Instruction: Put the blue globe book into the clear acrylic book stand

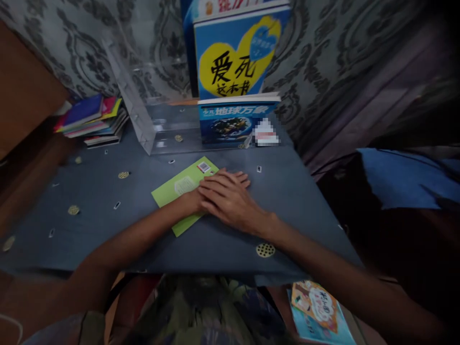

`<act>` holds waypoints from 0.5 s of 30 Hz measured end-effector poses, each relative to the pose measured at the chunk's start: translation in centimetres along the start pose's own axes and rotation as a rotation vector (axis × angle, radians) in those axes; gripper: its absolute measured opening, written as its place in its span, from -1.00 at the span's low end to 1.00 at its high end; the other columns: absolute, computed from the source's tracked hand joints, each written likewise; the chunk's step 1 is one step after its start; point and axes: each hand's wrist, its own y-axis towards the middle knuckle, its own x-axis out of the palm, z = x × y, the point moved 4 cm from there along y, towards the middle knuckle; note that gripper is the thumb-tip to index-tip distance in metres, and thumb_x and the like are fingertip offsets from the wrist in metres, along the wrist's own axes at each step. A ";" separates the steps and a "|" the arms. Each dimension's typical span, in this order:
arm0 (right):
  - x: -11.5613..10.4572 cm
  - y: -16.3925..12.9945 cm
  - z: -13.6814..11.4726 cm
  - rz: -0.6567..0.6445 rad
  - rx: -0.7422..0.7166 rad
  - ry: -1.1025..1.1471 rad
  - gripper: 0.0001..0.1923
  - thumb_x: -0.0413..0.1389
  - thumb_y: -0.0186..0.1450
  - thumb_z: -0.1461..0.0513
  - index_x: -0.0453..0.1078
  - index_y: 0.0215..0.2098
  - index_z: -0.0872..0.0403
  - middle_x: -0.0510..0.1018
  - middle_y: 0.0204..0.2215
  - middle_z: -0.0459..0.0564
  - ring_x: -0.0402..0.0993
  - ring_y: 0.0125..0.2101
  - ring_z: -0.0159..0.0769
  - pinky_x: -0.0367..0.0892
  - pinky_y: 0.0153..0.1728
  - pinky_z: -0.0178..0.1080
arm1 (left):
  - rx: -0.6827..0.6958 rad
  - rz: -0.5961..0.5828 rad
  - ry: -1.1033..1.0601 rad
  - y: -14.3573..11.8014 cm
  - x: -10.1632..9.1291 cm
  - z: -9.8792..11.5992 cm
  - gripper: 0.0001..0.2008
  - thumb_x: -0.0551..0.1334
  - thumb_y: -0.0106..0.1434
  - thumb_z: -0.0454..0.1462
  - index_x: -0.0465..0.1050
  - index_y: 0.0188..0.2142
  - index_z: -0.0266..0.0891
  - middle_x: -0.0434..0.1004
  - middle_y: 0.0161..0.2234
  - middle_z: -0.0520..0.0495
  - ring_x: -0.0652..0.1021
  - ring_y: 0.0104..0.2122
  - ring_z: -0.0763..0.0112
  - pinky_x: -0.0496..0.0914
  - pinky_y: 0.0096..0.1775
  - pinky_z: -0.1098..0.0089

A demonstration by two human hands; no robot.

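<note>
A light green booklet lies flat on the table, showing a barcode near its upper corner and a pale printed patch. My left hand rests palm down across the booklet's right part, with fingers extended to the right. Over it lies my right hand, flat, its fingers stretched across the back of my left hand. Much of the left hand is hidden beneath the right. Neither hand grips anything.
Behind the hands, a clear plastic rack holds upright books, including a blue one with a yellow heart and an earth-picture book. A stack of booklets sits at the left. Another book lies below the table's front edge.
</note>
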 end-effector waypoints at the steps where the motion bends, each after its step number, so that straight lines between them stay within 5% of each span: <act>1: 0.5 0.3 -1.2 -0.035 -0.016 -0.031 -0.60 0.00 0.48 0.11 0.48 0.12 0.16 0.56 0.09 0.22 0.41 0.15 0.05 0.27 0.21 0.16 | -0.006 -0.003 0.002 0.0 0.2 0.0 -0.65 0.02 0.45 -0.32 0.57 -0.01 -0.29 0.63 0.04 -0.15 0.52 0.14 0.35 0.38 0.18 0.21; 5: 2.5 1.7 -6.2 -0.131 -0.064 -0.074 -0.31 0.02 0.45 -0.06 0.32 0.23 0.39 0.41 0.21 0.41 0.27 0.27 0.17 0.17 0.27 0.25 | 0.118 -0.050 0.005 1.1 0.2 0.5 -0.58 0.08 0.43 -0.22 0.39 0.19 -0.38 0.37 0.29 -0.18 0.36 0.29 0.44 0.16 0.31 0.26; 10: 4.4 3.5 -13.7 -0.186 -0.377 -0.014 -0.31 -0.13 0.49 -0.11 0.25 0.29 0.26 0.29 0.34 0.22 0.14 0.35 -0.01 0.18 0.27 0.24 | 0.216 -0.121 0.063 1.7 -0.5 0.8 -0.43 0.05 0.49 -0.10 0.09 0.39 -0.30 0.08 0.42 -0.22 0.07 0.43 0.23 -0.09 0.38 -0.02; 15: 4.9 3.6 -13.8 -0.158 -0.394 -0.030 -0.39 -0.18 0.53 -0.04 0.25 0.30 0.24 0.28 0.34 0.20 0.15 0.35 -0.08 0.14 0.30 0.20 | 0.222 -0.092 0.071 1.0 -0.7 0.7 -0.45 0.01 0.51 -0.09 0.10 0.38 -0.27 0.10 0.42 -0.18 0.08 0.42 0.25 -0.08 0.39 0.04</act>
